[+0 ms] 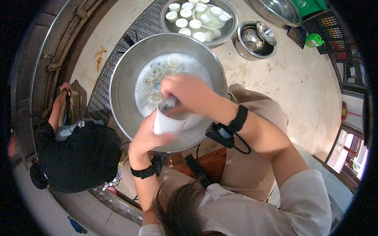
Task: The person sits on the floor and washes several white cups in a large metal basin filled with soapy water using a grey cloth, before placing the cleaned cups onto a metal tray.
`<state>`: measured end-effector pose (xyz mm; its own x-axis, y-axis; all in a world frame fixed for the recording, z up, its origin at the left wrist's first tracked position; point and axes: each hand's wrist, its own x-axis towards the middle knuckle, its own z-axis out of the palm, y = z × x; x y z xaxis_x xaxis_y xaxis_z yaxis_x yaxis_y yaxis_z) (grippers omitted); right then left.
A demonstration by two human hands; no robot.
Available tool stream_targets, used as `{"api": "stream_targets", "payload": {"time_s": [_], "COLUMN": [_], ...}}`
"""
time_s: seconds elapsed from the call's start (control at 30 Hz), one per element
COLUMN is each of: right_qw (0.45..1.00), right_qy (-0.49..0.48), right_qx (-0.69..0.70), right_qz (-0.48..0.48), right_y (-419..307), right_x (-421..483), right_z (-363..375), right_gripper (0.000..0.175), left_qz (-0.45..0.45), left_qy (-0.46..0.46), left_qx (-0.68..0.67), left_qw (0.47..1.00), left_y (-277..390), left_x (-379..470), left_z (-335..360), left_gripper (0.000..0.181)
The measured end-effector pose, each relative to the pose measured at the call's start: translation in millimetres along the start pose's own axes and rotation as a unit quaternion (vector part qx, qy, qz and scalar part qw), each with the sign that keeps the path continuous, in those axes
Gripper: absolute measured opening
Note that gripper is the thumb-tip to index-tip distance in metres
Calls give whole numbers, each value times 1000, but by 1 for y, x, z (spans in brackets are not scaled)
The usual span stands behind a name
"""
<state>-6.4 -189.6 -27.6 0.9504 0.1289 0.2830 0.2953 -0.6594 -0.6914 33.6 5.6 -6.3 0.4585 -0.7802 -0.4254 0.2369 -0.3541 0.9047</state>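
My left hand (pixel 147 132) grips a white cup (pixel 168 122) from the side and holds it tilted over a large round metal basin (pixel 124 118). The closed fingers of my right hand (pixel 184 91) are at the cup's mouth, on a blurred, silvery scrubber (pixel 169 102) that looks like steel wool. Sudsy water (pixel 147 76) with foam and bubbles lies in the basin below both hands. Part of the cup's inside is hidden by my right hand.
Beyond the basin, a metal tub (pixel 229 35) holds several white cups (pixel 186 13) in water. Right of it stands a metal pot (pixel 242 50) with metal bowls inside. A perforated drain grate (pixel 102 85) runs along the left. Another person in a black cap (pixel 79 159) is close by at the left.
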Motion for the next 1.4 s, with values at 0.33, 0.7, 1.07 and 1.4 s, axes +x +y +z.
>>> {"api": "stream_targets", "payload": {"time_s": [0.33, 0.7, 1.07, 1.4], "right_qw": [941, 868, 907, 998], "right_qy": [-225, 34, 102, 45], "right_qx": [78, 415, 392, 26], "right_qz": [242, 270, 113, -43], "right_y": [19, 31, 22, 9], "right_x": [-3, 10, 7, 0], "right_z": [-22, -21, -24, -3], "right_gripper": [47, 34, 28, 22], "left_qz": [73, 174, 168, 124], "left_qy": [138, 271, 320, 322], "left_qx": [313, 165, 242, 353], "left_qw": [937, 932, 900, 869], "left_y": [6, -11, -10, 3], "left_x": [5, 2, 6, 9], "left_z": [19, 0, 2, 12], "left_gripper": [67, 84, 77, 64]}}
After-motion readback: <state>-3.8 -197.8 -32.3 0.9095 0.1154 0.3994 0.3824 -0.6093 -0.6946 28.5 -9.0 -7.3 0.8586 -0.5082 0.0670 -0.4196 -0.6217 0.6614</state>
